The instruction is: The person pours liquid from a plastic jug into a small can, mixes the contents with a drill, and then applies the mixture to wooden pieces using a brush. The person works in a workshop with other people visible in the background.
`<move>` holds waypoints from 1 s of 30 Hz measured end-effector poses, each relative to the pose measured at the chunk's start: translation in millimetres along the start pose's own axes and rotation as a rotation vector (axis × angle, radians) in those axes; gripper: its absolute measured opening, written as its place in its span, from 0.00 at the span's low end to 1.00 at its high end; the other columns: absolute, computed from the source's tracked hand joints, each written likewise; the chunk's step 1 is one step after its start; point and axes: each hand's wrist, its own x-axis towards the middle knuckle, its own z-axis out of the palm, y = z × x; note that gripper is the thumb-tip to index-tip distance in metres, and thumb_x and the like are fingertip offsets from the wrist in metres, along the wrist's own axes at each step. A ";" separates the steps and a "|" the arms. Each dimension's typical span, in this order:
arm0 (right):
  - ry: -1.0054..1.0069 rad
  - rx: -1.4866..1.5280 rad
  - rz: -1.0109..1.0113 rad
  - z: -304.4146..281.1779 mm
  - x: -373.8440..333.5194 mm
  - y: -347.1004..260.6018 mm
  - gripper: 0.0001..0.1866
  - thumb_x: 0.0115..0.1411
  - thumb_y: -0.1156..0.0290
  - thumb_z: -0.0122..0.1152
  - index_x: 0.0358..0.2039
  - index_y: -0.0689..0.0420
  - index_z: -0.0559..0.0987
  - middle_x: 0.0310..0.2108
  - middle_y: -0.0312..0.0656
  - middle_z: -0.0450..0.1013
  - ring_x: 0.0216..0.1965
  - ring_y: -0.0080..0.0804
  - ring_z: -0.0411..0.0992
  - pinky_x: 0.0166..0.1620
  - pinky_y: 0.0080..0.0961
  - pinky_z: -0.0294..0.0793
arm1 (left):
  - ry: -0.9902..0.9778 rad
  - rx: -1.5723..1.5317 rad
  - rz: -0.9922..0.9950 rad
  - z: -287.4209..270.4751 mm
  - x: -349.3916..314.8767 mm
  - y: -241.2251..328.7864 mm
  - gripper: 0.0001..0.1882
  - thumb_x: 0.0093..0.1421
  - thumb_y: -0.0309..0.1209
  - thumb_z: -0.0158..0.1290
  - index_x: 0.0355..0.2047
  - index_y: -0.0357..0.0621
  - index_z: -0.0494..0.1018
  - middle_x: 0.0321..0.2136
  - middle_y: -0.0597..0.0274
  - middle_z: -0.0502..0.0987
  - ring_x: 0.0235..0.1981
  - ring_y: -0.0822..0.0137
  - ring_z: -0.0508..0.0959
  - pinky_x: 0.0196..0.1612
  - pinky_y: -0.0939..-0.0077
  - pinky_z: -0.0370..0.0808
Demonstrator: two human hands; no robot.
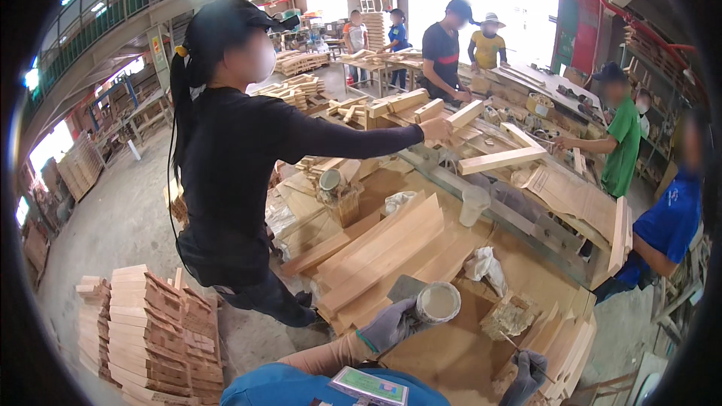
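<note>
Left hand (389, 325): gray glove, fingers curled round a round cup (438, 303) with pale grayish paste inside, so the cup's basically at its fingertips
Flat gray plate (406, 288): right by the left hand's fingers, honestly can't tell if it's held too
Right hand (529, 376): also gloved, closed on a thin stick (511, 341) that points up toward the block
Crusty block (510, 317): just ahead of the right hand, smeared with dried-looking stuff
Wood strips (565, 349): bunched up beside the right hand, on its right
Worktop (432, 346): brown, between both hands and out past them
White cloth (487, 269): crumpled, ahead of both hands
Wide planks (391, 252): ahead of the left hand, overlapping
Translucent cup (474, 207): farther out, beyond the cloth
Person in black (233, 158): ahead-left of the left hand, arm stretched over the worktop
</note>
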 end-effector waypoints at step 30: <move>0.018 0.169 -0.165 -8.8 26.9 73.3 0.02 0.57 0.81 0.56 0.30 0.61 0.71 0.29 0.42 0.73 0.27 0.25 0.72 0.33 0.20 0.75 | 0.000 0.009 0.011 0.2 7.6 3.1 0.19 0.68 0.33 0.34 0.54 0.34 0.60 0.52 0.51 0.67 0.52 0.59 0.70 0.57 0.62 0.69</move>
